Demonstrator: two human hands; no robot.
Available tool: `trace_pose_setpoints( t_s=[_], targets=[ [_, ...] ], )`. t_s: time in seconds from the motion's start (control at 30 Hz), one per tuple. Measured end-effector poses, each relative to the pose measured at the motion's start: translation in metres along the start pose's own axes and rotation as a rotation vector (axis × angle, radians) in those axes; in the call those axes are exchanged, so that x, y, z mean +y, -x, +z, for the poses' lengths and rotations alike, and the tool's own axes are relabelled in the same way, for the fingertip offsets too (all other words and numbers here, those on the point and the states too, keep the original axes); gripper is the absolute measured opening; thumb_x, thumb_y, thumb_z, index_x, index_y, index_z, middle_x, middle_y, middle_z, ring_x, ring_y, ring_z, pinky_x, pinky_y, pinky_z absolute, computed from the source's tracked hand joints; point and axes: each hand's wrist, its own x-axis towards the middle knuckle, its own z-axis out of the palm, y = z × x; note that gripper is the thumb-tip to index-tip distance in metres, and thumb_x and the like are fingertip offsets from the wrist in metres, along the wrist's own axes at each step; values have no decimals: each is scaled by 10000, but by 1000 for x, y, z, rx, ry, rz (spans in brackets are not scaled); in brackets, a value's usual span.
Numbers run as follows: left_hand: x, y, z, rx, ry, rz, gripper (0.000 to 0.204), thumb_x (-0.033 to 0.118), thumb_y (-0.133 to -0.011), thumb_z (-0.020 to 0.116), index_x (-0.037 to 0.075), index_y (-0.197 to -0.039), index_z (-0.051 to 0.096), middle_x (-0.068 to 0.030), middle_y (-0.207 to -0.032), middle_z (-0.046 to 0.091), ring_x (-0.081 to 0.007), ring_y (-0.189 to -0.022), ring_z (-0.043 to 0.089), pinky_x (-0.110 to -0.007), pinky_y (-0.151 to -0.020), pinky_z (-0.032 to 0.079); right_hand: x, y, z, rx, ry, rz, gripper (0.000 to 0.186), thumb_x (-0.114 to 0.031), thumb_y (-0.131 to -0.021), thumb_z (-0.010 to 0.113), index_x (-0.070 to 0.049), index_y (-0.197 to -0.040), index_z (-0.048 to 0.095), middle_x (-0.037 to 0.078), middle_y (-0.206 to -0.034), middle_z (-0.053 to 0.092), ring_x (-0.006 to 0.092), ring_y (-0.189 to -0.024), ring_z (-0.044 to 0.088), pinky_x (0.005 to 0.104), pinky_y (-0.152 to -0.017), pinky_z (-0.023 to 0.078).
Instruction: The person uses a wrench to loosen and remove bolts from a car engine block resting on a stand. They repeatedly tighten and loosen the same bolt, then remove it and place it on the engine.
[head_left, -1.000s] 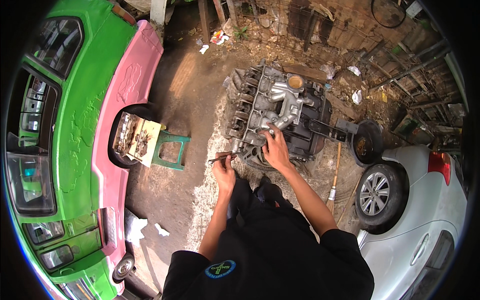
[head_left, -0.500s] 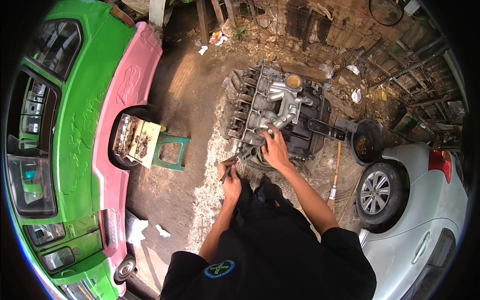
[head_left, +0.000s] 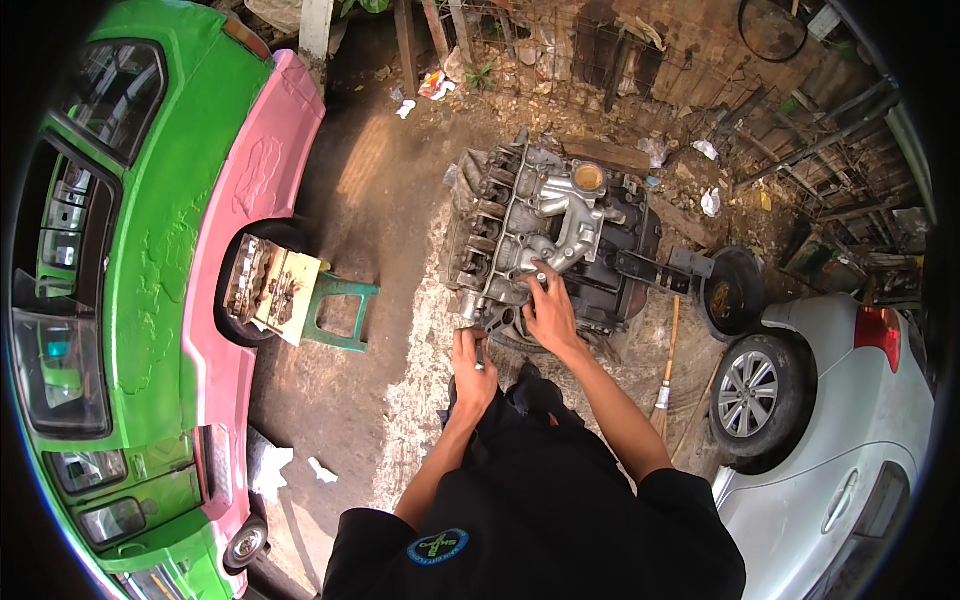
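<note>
A grey metal engine (head_left: 555, 230) with a branched silver manifold (head_left: 578, 235) sits in front of me. My left hand (head_left: 472, 365) is closed on a dark metal tool (head_left: 480, 355), probably a wrench, just below the engine's lower left corner; the tool's far end is hard to make out. My right hand (head_left: 548, 315) rests on the engine near the lower manifold, its fingers bent and apart on the metal. Whatever lies under those fingertips is partly hidden.
A green and pink van (head_left: 160, 230) flanks me on the left, beside a green stool (head_left: 340, 330) bearing a board of parts (head_left: 290, 300). At right stand a silver car (head_left: 850, 430), a black basin (head_left: 745, 290) and a broom (head_left: 668, 360). A littered fence runs along the back.
My left hand has turned the tool from sideways to more upright and shifted right, under the engine's lower left corner. My right hand stays on the engine with little movement.
</note>
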Motion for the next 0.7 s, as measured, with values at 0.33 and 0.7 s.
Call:
trace_pose_setpoints(
  t_s=[0.33,0.7],
  targets=[
    [-10,-16,-3,-130,-30,-72,193,-127,-879,522,-33,-1045,547,-229,-1039,566,-448,-1000,580,-512,-829,468,0,0,2,13,-10,-2,512,56,-815,635,-147,-1283,595,153,-1513,381,433,-1374,424,529,-1092,463],
    [-129,-54,1,201,953,-786,200,172,-1092,513,-22,-1132,536,-212,-931,686,-318,-752,692,-427,-732,583,-1,-1,6,9,30,25,506,23,-800,662,-145,-1271,591,126,-1512,385,402,-1329,458,505,-1099,462]
  ],
)
